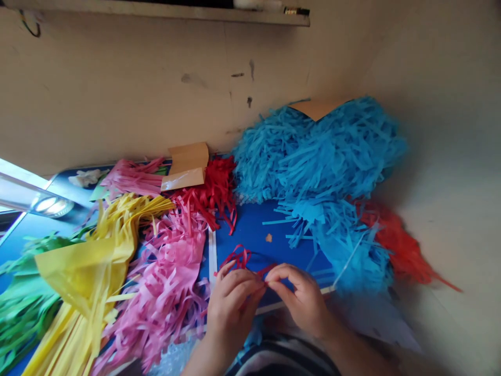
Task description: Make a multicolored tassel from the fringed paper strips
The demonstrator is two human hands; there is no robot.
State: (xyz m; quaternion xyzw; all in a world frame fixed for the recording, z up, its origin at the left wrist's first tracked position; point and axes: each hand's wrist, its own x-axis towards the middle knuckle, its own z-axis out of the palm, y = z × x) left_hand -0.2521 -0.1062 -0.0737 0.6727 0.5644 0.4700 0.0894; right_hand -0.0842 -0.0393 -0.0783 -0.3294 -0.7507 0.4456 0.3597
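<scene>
A thin dark red ribbon point(239, 256) curls above the blue tabletop, between and behind my hands. My left hand point(235, 297) is closed, with thumb and fingers pinching the ribbon at its right side. My right hand point(295, 292) meets it fingertip to fingertip, thumb and forefinger pressed together on the same ribbon. Exactly how the strand runs between the fingertips is too small to make out. Pink fringed paper point(172, 277) lies just left of my left hand. Blue fringed paper point(344, 245) hangs over the table beyond my right hand.
A big blue fringe heap point(317, 156) leans against the wall at the back right, with red fringe point(403, 245) beside it. Yellow paper point(86, 261), green fringe point(31, 292), red fringe point(213, 190) and brown card point(190, 159) cover the left side. A shelf point(156, 11) juts out overhead.
</scene>
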